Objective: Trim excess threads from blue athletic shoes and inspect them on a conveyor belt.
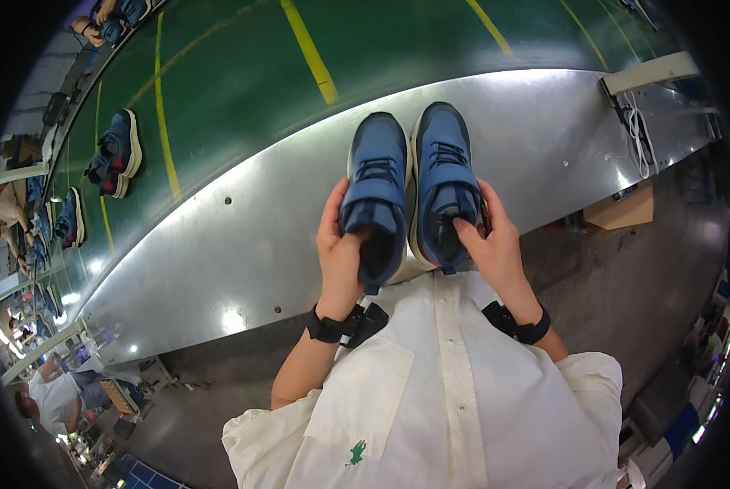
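Two blue sneakers with hook-and-loop straps and pale soles are held side by side above the metal ledge, toes pointing away from me. My left hand [341, 248] grips the left sneaker [379, 167] by its outer side, the thumb tucked into the opening. Around the outer side of the right sneaker [444, 155] my right hand [494, 241] is closed, with its thumb over the collar at the dark insole. The two shoes touch or nearly touch along their inner sides. Black bands are on both wrists.
A bare metal ledge [242, 232] borders the green conveyor belt [226, 73] with yellow lines. More blue sneakers [116, 153] lie on the belt at left. White cable [638, 134] hangs from a bracket at right, above a cardboard box [621, 210]. Other people [55, 399] work at far left.
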A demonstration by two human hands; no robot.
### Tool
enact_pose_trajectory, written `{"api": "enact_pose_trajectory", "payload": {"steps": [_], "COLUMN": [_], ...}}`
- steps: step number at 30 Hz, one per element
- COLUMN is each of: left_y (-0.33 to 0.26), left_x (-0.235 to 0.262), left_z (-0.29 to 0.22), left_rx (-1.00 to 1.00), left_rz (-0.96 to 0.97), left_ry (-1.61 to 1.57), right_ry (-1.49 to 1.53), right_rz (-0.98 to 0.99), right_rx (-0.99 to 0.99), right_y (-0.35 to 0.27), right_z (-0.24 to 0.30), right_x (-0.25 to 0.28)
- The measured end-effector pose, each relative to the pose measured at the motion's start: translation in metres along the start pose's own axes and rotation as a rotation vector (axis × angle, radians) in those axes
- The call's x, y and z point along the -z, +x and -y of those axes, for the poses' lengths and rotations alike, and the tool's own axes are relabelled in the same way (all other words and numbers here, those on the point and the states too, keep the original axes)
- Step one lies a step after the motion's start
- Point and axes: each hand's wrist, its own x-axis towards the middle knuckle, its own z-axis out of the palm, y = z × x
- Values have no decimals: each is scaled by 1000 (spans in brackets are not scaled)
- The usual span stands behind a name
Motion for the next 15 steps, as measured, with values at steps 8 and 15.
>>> {"api": "enact_pose_trajectory", "payload": {"steps": [8, 15], "left_y": [6, -9], "left_x": [49, 31], "left_z": [22, 60], "left_rx": [150, 387], "left_rz": [260, 420], "left_ry": [-578, -850], "right_ry": [787, 1168], "right_rz": [44, 380], "right_rx": [-231, -193], "right_y": [0, -6], "right_z": [-25, -76], "right_x": [26, 44]}}
